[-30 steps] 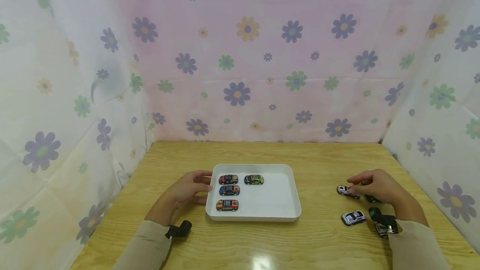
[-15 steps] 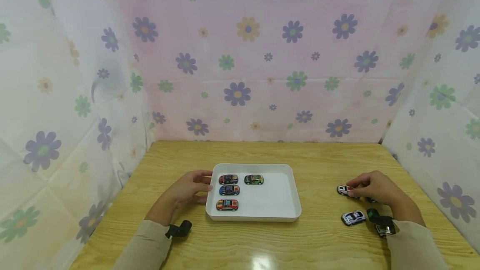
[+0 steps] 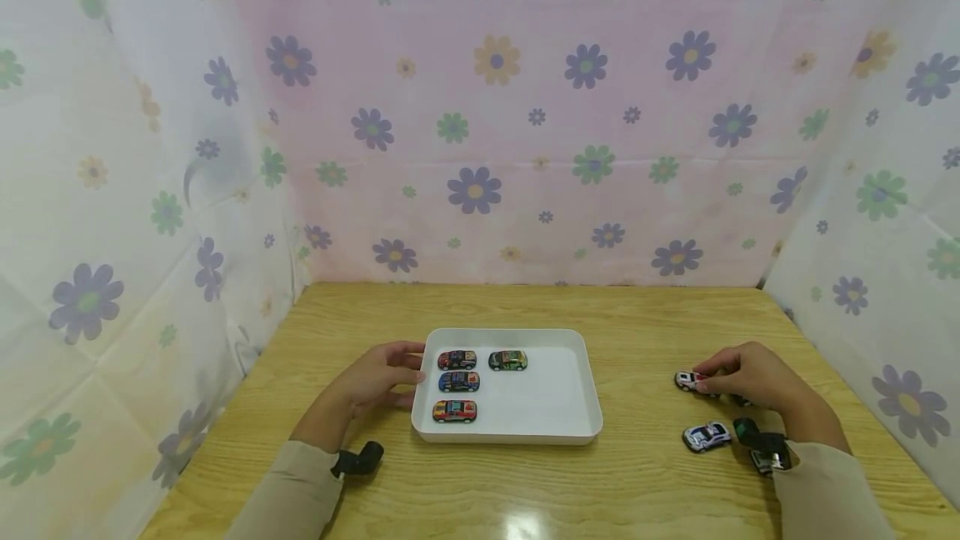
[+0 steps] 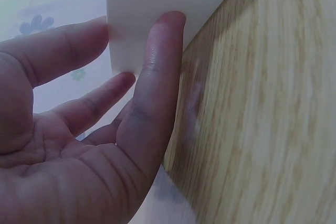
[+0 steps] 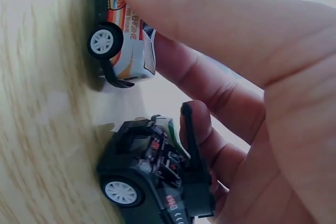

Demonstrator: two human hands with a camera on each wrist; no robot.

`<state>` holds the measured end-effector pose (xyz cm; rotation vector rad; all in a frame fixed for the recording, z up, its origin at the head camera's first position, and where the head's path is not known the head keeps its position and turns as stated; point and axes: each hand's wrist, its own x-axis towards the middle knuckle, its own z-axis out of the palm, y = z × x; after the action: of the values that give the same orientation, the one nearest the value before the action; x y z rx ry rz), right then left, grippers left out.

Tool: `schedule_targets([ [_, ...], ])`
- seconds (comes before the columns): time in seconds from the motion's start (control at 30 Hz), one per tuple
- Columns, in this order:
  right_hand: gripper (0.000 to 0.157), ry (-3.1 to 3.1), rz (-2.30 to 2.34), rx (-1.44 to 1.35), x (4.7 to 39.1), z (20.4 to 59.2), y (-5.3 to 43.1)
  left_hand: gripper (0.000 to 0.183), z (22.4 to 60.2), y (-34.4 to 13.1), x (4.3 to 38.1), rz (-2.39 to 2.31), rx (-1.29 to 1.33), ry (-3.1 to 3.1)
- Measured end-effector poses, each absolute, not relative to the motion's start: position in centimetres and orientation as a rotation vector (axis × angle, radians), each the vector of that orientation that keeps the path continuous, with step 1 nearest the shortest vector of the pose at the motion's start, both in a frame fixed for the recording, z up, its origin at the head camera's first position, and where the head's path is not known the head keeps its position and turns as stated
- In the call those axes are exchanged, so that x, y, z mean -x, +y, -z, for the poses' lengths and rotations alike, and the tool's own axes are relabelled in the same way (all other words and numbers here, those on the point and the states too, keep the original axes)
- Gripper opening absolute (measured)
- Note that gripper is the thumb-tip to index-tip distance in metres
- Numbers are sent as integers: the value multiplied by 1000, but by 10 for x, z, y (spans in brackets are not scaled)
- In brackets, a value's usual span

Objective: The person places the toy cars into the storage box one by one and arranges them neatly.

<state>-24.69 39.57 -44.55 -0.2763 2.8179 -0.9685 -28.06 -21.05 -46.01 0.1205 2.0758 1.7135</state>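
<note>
My left hand (image 3: pixel 378 377) touches the left wall of a white tray (image 3: pixel 543 398). Its fingertips press on the tray's outer side (image 4: pixel 131 3) in the left wrist view, the fingers only slightly bent. At the right, my right hand (image 3: pixel 761 377) pinches a white and red toy car (image 3: pixel 686 381) between thumb and fingers. That car (image 5: pixel 128 59) has its wheels near the tabletop; whether they touch it I cannot tell. Close below the fingers stands a black toy car (image 5: pixel 152 166), mostly hidden by the hand in the head view.
Inside the tray are a dark red car (image 3: pixel 457 359), a blue car (image 3: pixel 459 382) and a red-yellow car (image 3: pixel 454 412) at left, with a green car (image 3: pixel 507 360) beside them. A silver-purple car (image 3: pixel 707 437) and a partly covered car (image 3: pixel 765 462) lie near my right wrist.
My right hand has closed its thumb and fingers onto the white and red car, shifting slightly. The left hand and tray have stayed in place.
</note>
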Motion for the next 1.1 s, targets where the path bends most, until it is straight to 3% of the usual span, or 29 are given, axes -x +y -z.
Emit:
schedule_targets([
  [0.57,26,2940,869,275,249,433,383,62,459,-211,281,-1699,-122,2089],
  [1.1,20,3042,907,446,258,407,352,61,459,-210,281,-1701,-130,2085],
])
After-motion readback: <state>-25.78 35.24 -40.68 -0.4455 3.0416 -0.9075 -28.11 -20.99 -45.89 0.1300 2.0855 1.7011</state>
